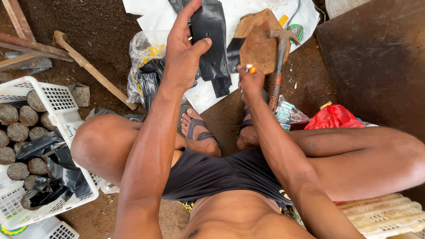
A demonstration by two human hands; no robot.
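Note:
My left hand (183, 48) holds a stack of black plastic bags (212, 42) upright in front of me, thumb pressed across them and fingers behind. My right hand (250, 79) pinches a small orange-and-silver tool (250, 69) at the bags' right edge, by a loose black corner (234, 46). Both hands hover above a white sheet (248, 13) spread on the soil. A flat wooden block (261, 40) lies on that sheet just behind my right hand, with a hammer (279, 57) across it.
A white slotted crate (57, 106) at the left holds several soil-filled black bags. A clear bag of black plastic (144, 66) lies on the ground. A pickaxe handle (95, 73) lies at upper left, a red bag (334, 117) at the right, a pale crate (385, 214) at lower right.

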